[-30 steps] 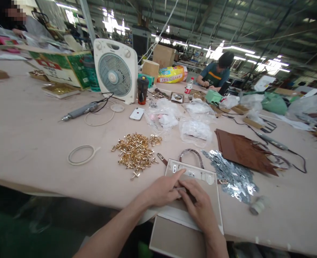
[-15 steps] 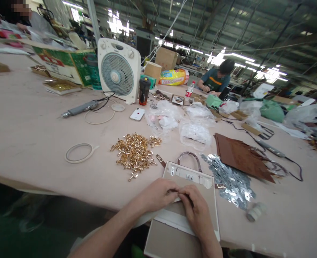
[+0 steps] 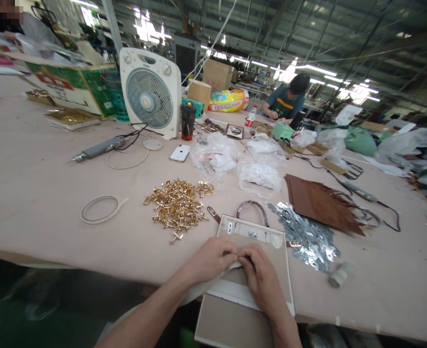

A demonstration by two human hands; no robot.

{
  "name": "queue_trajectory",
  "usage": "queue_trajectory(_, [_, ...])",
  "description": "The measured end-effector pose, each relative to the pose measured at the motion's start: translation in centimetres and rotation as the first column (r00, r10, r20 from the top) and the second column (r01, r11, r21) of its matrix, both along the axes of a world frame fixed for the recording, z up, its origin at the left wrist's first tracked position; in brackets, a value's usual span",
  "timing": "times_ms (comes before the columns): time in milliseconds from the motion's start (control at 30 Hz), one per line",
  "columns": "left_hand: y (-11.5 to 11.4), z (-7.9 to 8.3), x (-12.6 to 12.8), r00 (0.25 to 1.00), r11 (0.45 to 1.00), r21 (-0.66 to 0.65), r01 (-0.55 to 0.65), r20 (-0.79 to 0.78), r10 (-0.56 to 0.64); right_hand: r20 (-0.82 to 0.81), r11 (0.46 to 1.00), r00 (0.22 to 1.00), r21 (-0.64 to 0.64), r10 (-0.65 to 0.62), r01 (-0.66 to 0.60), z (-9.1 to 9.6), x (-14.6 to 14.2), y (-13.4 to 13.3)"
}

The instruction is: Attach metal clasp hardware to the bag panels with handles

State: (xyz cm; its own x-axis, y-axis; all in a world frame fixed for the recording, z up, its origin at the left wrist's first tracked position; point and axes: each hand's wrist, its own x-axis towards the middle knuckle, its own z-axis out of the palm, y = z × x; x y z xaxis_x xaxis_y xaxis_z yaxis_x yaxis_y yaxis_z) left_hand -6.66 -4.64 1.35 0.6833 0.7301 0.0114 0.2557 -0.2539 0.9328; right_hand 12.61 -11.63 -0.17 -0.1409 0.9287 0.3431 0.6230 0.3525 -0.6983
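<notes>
A beige handbag with white trim (image 3: 251, 295) lies flat at the table's near edge, its brown handle (image 3: 253, 207) pointing away from me. My left hand (image 3: 213, 258) and my right hand (image 3: 262, 278) rest on the bag's front, fingertips pinched together where they meet at something small that I cannot make out. A heap of small gold metal fittings (image 3: 177, 208) lies to the left of the bag. A spread of silver metal plates (image 3: 304, 232) lies to its right.
Brown leather pieces (image 3: 318, 203), a small tape roll (image 3: 338, 275), a white ring of tape (image 3: 97, 210), an electric screwdriver (image 3: 97, 149), a phone (image 3: 179, 152), plastic bags (image 3: 257, 174) and a white fan (image 3: 149, 94) sit on the table. Another person (image 3: 288, 99) works at the far side.
My left fingers, stretched out over the bag a second ago, have curled in and now pinch together with the right fingers. The view has shifted slightly.
</notes>
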Motion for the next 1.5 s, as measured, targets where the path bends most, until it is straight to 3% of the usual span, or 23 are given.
queue_trajectory(433, [0.1, -0.1, -0.3, 0.994, 1.000, 0.005, -0.002, 0.106, 0.002, -0.020, 0.999, 0.999, 0.005, -0.044, 0.044, -0.4, 0.2, -0.4])
queue_trajectory(633, [-0.2, 0.0, -0.6, 0.996, 0.993, 0.105, 0.062, 0.065, -0.069, 0.012, 0.998, 0.998, 0.008, 0.056, -0.056, -0.1, 0.2, -0.2])
queue_trajectory(767, [-0.3, 0.0, -0.6, 0.997, 0.993, 0.113, 0.044, 0.052, -0.050, -0.002, 0.999, 0.999, 0.004, 0.036, -0.036, 0.0, 0.1, -0.1])
queue_trajectory(933, [-0.3, 0.1, -0.4, 0.995, 0.999, 0.046, 0.007, 0.098, -0.012, -0.036, 0.999, 0.999, -0.011, 0.030, -0.030, 0.0, 0.0, 0.0])
queue_trajectory(1133, [0.3, -0.5, -0.2, 0.982, 0.990, -0.134, -0.044, 0.179, 0.068, -0.191, 0.999, 0.980, 0.029, 0.051, -0.046, 0.2, 0.0, -0.9])
queue_trajectory(1233, [0.5, -0.7, -0.4, 0.972, 0.985, -0.143, -0.095, 0.198, 0.123, -0.354, 0.998, 0.935, 0.061, -0.006, 0.029, 0.0, 0.9, -1.3])
queue_trajectory(1333, [0.3, -0.3, -0.8, 0.972, 0.998, -0.063, 0.001, 0.233, 0.014, -0.448, 0.966, 0.880, 0.113, -0.157, 0.230, -0.3, 2.4, -1.0])
queue_trajectory(1400, [0.1, 0.1, -0.9, 0.964, 0.996, -0.015, 0.093, 0.251, -0.086, -0.413, 0.933, 0.871, 0.117, -0.267, 0.341, -0.1, 3.5, -0.4])
queue_trajectory(1500, [-0.1, 0.3, -1.0, 0.948, 0.985, 0.015, 0.174, 0.268, -0.172, -0.299, 0.918, 0.885, 0.068, -0.356, 0.392, 0.7, 4.5, 0.9])
